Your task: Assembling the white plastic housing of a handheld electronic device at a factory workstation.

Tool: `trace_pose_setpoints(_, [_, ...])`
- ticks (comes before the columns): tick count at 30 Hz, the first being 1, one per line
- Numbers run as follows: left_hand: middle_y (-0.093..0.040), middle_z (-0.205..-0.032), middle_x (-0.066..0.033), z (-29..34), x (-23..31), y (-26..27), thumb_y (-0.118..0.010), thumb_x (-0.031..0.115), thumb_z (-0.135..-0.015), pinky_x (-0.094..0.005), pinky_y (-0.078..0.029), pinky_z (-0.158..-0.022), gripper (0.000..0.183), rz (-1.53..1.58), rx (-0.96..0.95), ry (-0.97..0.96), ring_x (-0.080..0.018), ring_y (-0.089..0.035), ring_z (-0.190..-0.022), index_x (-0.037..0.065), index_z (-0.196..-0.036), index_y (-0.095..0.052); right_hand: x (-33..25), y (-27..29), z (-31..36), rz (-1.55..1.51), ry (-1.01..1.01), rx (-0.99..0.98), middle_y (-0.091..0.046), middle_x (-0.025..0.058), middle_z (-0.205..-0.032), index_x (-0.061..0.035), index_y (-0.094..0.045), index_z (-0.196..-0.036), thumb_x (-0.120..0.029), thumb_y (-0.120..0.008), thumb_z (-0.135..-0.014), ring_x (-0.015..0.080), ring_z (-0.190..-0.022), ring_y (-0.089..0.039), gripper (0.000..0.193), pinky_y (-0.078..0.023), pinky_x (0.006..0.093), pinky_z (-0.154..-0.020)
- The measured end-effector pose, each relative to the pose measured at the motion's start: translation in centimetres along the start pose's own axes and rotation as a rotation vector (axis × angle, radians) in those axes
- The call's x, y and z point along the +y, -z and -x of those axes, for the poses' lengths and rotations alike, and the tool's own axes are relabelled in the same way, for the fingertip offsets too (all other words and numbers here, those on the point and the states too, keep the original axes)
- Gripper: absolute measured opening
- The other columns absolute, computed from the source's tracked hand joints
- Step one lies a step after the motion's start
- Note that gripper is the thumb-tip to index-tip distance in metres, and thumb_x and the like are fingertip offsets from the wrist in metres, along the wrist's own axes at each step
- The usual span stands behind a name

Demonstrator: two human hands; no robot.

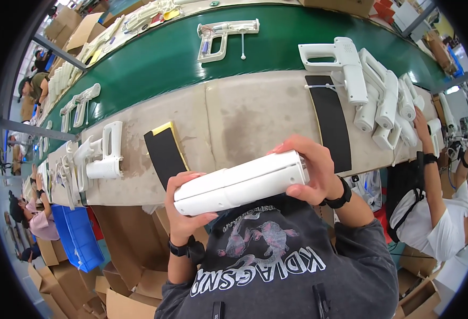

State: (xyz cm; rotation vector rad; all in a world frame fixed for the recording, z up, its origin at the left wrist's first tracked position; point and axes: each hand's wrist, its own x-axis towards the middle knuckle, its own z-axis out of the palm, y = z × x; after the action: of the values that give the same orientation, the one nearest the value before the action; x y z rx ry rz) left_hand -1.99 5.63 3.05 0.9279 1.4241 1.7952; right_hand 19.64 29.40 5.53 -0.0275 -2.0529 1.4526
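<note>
Between my two hands is a white plastic tubular housing [239, 183], tilted so that its right end is higher. A dark seam runs along it, and small round holes dot its lower side. My left hand [185, 212] closes round its left end, thumb below and fingers over the top. At the other end my right hand [314, 169] grips it, with a bit of metal showing beside the palm. Whether a handle is attached behind it cannot be made out. Beyond my hands lie two black mats, a yellow-edged one [165, 154] on the left and a longer one [329, 125] on the right.
Several white gun-shaped housings [385, 98] are heaped at the right; others [103, 151] lie at left. On the green conveyor belt [154, 69] sits an opened housing [212, 40] with parts inside. A blue bin [77, 236] and cardboard boxes stand below. A co-worker's arm [430, 159] reaches in at right.
</note>
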Motion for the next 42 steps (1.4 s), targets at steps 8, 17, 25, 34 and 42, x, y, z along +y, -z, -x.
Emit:
trace_pose_setpoints(8, [-0.069, -0.110, -0.0196, -4.1, 7.9, -6.0, -0.089, 0.033, -0.074, -0.0440, -0.056, -0.089, 0.067, -0.827, -0.383, -0.118, -0.0351, -0.069, -0.102, 0.002, -0.126, -0.060, -1.9, -1.9, -4.9, 0.213, 0.318, -0.148, -0.069, 0.0199, -0.108, 0.0062, -0.059, -0.124, -0.035, -0.079, -0.081, 0.0314, -0.087, -0.069, 0.062, -0.055, 0.0366, -0.074])
trace_pose_setpoints(17, [-0.072, -0.088, -0.0152, -5.0, 5.8, -7.3, -0.087, 0.027, -0.072, -0.0402, -0.057, -0.064, 0.052, -0.823, -0.169, -0.384, -0.0347, -0.072, -0.074, 0.003, -0.112, -0.064, -4.3, -4.1, -6.9, 0.519, 0.284, 0.097, -0.060, 0.0132, -0.085, -0.0017, -0.067, -0.102, -0.016, -0.074, -0.081, 0.0281, -0.067, -0.060, 0.026, -0.049, 0.0351, -0.059])
trace_pose_setpoints(25, [-0.070, -0.077, -0.0144, -4.9, 6.2, -7.2, -0.087, 0.030, -0.074, -0.0391, -0.057, -0.062, 0.047, -0.864, -0.129, -0.309, -0.0340, -0.072, -0.071, 0.002, -0.104, -0.065, -3.7, -4.6, -8.1, 0.507, 0.198, 0.066, -0.055, 0.0115, -0.077, -0.0033, -0.065, -0.087, -0.009, -0.070, -0.085, 0.0274, -0.059, -0.054, 0.008, -0.042, 0.0373, -0.053])
trace_pose_setpoints(34, [-0.070, -0.115, -0.0209, -5.5, 0.6, -5.9, -0.083, 0.042, -0.084, -0.0375, -0.056, -0.086, 0.074, -0.374, -0.355, 0.220, -0.0263, -0.072, -0.106, -0.004, -0.134, -0.052, 1.5, -3.6, -8.2, 0.394, -0.374, -0.160, -0.064, 0.0142, -0.072, 0.0006, -0.070, -0.089, -0.033, -0.064, -0.098, 0.0251, -0.064, -0.060, 0.035, -0.046, 0.0380, -0.062])
trace_pose_setpoints(42, [-0.073, -0.100, -0.0172, -2.3, -4.7, -6.1, -0.085, 0.034, -0.083, -0.0349, -0.057, -0.077, 0.065, -0.287, -0.135, 0.207, -0.0244, -0.074, -0.088, -0.001, -0.131, -0.058, 6.0, -3.6, -4.9, 0.161, -0.410, -0.387, -0.065, 0.0063, -0.094, -0.0043, -0.069, -0.106, -0.034, -0.080, -0.087, 0.0144, -0.081, -0.059, 0.037, -0.046, 0.0301, -0.072])
